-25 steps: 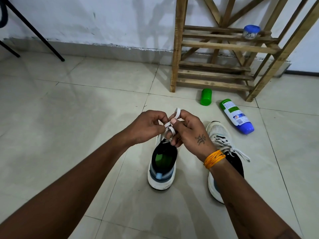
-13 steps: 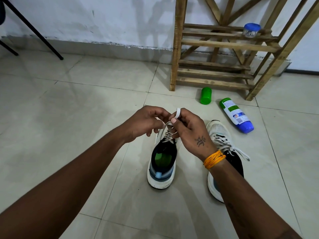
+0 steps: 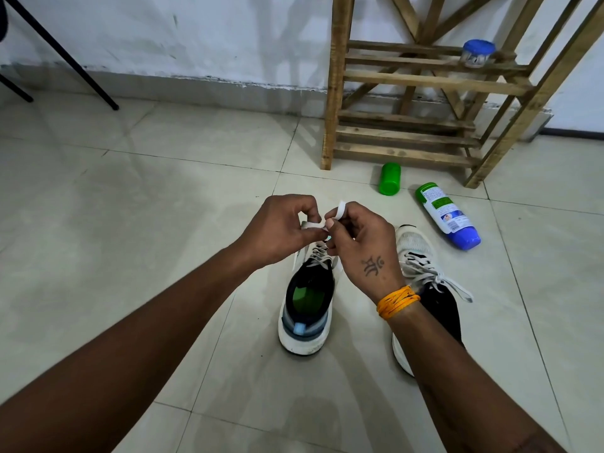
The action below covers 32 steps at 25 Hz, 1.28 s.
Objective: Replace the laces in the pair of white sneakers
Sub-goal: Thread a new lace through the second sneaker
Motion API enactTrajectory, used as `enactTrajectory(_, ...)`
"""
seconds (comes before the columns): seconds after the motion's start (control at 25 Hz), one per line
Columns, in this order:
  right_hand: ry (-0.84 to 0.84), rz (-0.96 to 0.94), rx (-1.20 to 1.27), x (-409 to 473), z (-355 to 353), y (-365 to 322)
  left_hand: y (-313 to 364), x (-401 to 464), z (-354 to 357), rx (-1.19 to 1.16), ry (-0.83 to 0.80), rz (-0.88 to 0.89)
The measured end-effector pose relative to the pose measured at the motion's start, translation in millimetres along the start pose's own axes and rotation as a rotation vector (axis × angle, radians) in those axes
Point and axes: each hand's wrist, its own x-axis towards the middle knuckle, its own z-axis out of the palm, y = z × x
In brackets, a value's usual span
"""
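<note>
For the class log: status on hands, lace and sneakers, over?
Left hand and right hand both pinch the white lace above left sneaker. Right sneaker laced. Nothing obstructing.

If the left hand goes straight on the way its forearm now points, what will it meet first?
The left hand points up and right, so it would probably meet the right hand first; both pinch the same white lace, almost touching. Depth is unclear.

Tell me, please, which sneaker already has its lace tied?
The right sneaker, by the bottle: it shows a bow, while both hands work the left sneaker's lace.
</note>
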Motion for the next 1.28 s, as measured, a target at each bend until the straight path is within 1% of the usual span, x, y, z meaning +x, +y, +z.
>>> enactTrajectory(0.12, 0.007, 0.077, 0.063, -1, 1, -2, 0, 1, -5, 0.025, -0.027, 0.053)
enactTrajectory(0.24, 0.015, 0.138, 0.089, 0, -1, -6, 3, 0, -4, 0.162, -0.023, 0.135)
enactTrajectory(0.36, 0.017, 0.268, 0.166, 4, -1, -6, 4, -9, 0, 0.390, 0.136, 0.267)
enactTrajectory(0.44, -0.018, 0.377, 0.235, 6, 1, -7, 2, -15, 6, 0.548, 0.231, 0.366)
enactTrajectory(0.52, -0.075, 0.451, 0.278, 7, 1, -10, -5, -17, 10, 0.648, 0.286, 0.470)
enactTrajectory(0.6, -0.099, 0.501, 0.268, 8, 3, -10, -12, -18, 12, 0.665, 0.303, 0.548)
enactTrajectory(0.64, -0.072, 0.462, 0.159, 8, 3, -7, -10, -18, 11, 0.618, 0.276, 0.507)
enactTrajectory(0.68, -0.013, 0.353, -0.048, 6, 3, -2, -6, -16, 10, 0.520, 0.244, 0.391)
enactTrajectory(0.72, 0.085, 0.200, -0.284, 3, 3, 2, -1, -14, 7, 0.376, 0.186, 0.196)
enactTrajectory(0.76, 0.187, 0.052, -0.429, -1, 3, 4, 3, -9, 5, 0.197, 0.100, -0.042)
enactTrajectory(0.8, 0.240, -0.067, -0.458, -6, 2, 3, 7, -4, 1, -0.009, 0.002, -0.279)
enactTrajectory(0.84, 0.221, -0.142, -0.417, -9, 2, 2, 9, 0, -4, -0.209, -0.089, -0.483)
enactTrajectory(0.88, 0.158, -0.183, -0.364, -11, 4, 1, 9, 2, -8, -0.372, -0.157, -0.626)
enactTrajectory(0.92, 0.079, -0.189, -0.351, -14, 8, 0, 8, 3, -11, -0.485, -0.193, -0.700)
enactTrajectory(1.0, -0.030, -0.168, -0.431, -19, 13, 3, 3, 4, -13, -0.563, -0.204, -0.730)
enactTrajectory(1.08, -0.057, -0.179, -0.498, -17, 11, 9, 1, 1, -13, -0.562, -0.203, -0.693)
enactTrajectory(1.12, -0.066, -0.190, -0.486, -16, 10, 9, 0, 1, -14, -0.549, -0.196, -0.658)
enactTrajectory(1.16, -0.075, -0.170, -0.427, -16, 8, 9, -1, 1, -15, -0.532, -0.179, -0.621)
enactTrajectory(1.2, -0.083, -0.104, -0.320, -15, 6, 6, -4, 1, -16, -0.509, -0.160, -0.581)
enactTrajectory(1.28, -0.092, 0.081, -0.073, -13, -1, 1, -7, 1, -20, -0.470, -0.129, -0.506)
